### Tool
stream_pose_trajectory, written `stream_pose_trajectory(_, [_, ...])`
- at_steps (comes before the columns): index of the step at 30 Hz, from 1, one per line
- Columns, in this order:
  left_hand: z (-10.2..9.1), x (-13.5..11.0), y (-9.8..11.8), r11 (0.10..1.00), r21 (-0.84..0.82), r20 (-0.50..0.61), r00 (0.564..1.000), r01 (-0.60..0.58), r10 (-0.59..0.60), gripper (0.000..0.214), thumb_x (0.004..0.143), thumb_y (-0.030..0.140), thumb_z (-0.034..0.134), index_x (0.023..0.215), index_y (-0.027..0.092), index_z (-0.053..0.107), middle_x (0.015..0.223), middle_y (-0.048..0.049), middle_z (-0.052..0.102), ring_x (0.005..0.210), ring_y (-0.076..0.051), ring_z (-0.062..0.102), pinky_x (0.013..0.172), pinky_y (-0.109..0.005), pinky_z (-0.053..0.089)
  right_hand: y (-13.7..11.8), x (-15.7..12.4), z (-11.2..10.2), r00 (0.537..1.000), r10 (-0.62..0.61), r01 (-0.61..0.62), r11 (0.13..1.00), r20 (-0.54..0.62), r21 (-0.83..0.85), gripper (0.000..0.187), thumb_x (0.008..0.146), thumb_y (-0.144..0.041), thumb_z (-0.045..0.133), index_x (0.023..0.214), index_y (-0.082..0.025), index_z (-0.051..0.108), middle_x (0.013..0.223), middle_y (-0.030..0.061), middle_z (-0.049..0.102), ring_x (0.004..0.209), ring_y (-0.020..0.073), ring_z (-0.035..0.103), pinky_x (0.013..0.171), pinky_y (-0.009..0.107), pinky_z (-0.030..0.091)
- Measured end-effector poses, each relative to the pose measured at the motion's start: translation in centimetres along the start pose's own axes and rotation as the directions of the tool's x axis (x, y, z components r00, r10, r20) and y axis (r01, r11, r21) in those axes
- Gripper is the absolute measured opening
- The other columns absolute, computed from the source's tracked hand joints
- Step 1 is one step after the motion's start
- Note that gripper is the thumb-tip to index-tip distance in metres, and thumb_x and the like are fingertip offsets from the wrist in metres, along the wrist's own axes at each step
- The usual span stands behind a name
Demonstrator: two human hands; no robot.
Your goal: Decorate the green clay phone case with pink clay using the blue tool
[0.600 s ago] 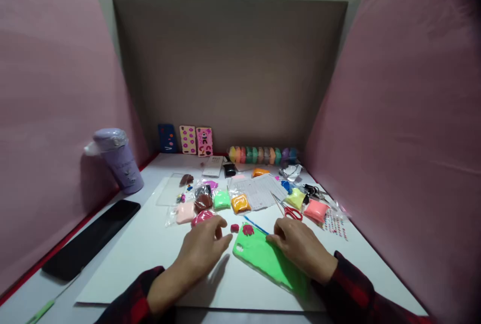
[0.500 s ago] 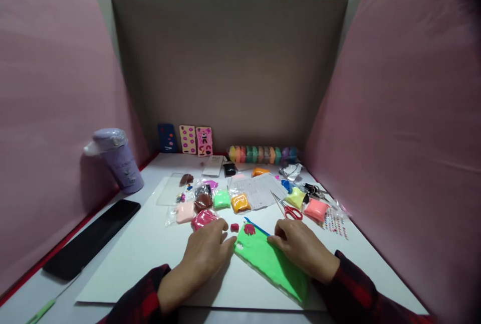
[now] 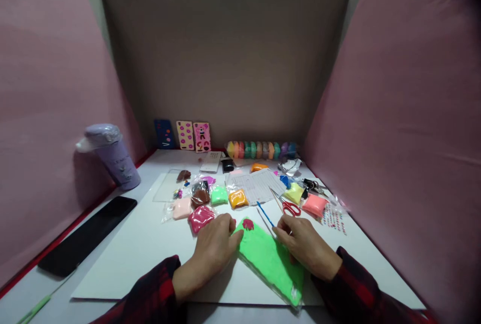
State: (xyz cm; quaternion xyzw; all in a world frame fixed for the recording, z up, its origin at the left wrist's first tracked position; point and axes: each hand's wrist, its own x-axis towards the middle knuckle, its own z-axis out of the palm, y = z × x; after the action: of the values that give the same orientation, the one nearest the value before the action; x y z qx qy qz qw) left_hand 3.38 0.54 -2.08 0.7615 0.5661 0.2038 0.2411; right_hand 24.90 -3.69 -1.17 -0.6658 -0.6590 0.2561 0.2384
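A phone case [image 3: 268,259] coated in bright green clay lies slantwise in front of me. Near its upper corner sits a small crimson clay flower shape [image 3: 248,224]. My left hand [image 3: 216,241] grips the case's left edge, thumb against it and fingers curled. A bit of pink clay [image 3: 234,222] peeks out behind those fingers, mostly hidden. Pinched in my right hand [image 3: 302,241] is a thin blue modelling tool [image 3: 265,212], its tip pointing up and left above the white board. That hand hovers over the case's right side and hides part of it.
Bagged clay, such as a crimson pack [image 3: 202,218] and an orange pack [image 3: 238,198], lies beyond my hands. Red-handled scissors [image 3: 290,208] rest beside a written sheet [image 3: 259,186]. A black phone [image 3: 88,236] and purple bottle [image 3: 118,161] stand left. Decorated cases [image 3: 185,136] lean at the back.
The blue tool has lifted off the case's edge and now points up past it. My left hand has shifted right onto the case, covering most of the small pink lump.
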Motion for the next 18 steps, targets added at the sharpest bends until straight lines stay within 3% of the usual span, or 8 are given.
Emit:
stream_pose_trajectory(4, [0.1, 0.1, 0.2, 0.943, -0.334, 0.028, 1.0, 0.015, -0.006, 0.013, 0.075, 0.029, 0.058, 0.073, 0.021, 0.048, 0.066, 0.0012, 0.054, 0.064, -0.018, 0.052, 0.057, -0.027, 0.032, 0.4, -0.1, 0.6, 1.0, 0.028, -0.028, 0.993, 0.002, 0.112, 0.025, 0.09, -0.032, 0.041, 0.067, -0.022, 0.045, 0.06, -0.0022, 0.056, 0.039, 0.0129, 0.059, 0.035, 0.022, 0.039])
stream_pose_trajectory(7, [0.6, -0.1, 0.3, 0.747, -0.659, 0.119, 0.993, 0.087, -0.01, 0.022, 0.073, 0.03, 0.062, 0.083, 0.021, 0.045, 0.066, 0.0032, 0.055, 0.059, -0.015, 0.054, 0.053, -0.025, 0.037, 0.3, -0.2, 0.9, 1.0, 0.03, -0.031, 0.985, 0.011, 0.17, 0.025, 0.09, -0.034, 0.04, 0.069, -0.022, 0.045, 0.063, -0.0023, 0.058, 0.038, 0.0124, 0.06, 0.034, 0.022, 0.039])
stream_pose_trajectory(9, [0.7, -0.1, 0.3, 0.601, -0.785, 0.162, 0.986, 0.148, -0.032, 0.032, 0.068, 0.027, 0.067, 0.091, 0.02, 0.045, 0.07, 0.0025, 0.06, 0.061, -0.016, 0.058, 0.054, -0.026, 0.042, 0.2, -0.2, 0.9, 1.0, 0.024, -0.023, 0.981, 0.0, 0.192, 0.024, 0.09, -0.033, 0.041, 0.07, -0.022, 0.045, 0.062, -0.0022, 0.058, 0.038, 0.0126, 0.059, 0.035, 0.022, 0.039])
stream_pose_trajectory(14, [-0.5, 0.4, 0.2, 0.394, -0.898, 0.171, 0.98, 0.198, -0.103, 0.043, 0.061, 0.021, 0.076, 0.097, 0.016, 0.052, 0.079, -0.0024, 0.069, 0.068, -0.016, 0.065, 0.062, -0.025, 0.048, 0.0, 0.0, -0.3, 0.987, -0.044, 0.075, 0.977, -0.158, 0.198, 0.022, 0.088, -0.031, 0.047, 0.068, -0.022, 0.049, 0.056, -0.0025, 0.055, 0.044, 0.0138, 0.057, 0.043, 0.024, 0.044])
stream_pose_trajectory(18, [-2.1, 0.8, 0.1, 0.267, -0.936, 0.199, 0.97, 0.23, -0.138, 0.042, 0.058, 0.021, 0.081, 0.092, 0.013, 0.06, 0.075, -0.0031, 0.071, 0.065, -0.013, 0.064, 0.062, -0.022, 0.047, -0.9, 0.2, -2.7, 0.949, -0.118, 0.148, 0.985, -0.293, 0.084, 0.02, 0.086, -0.029, 0.049, 0.073, -0.019, 0.06, 0.059, -0.0002, 0.06, 0.053, 0.0152, 0.056, 0.05, 0.026, 0.044])
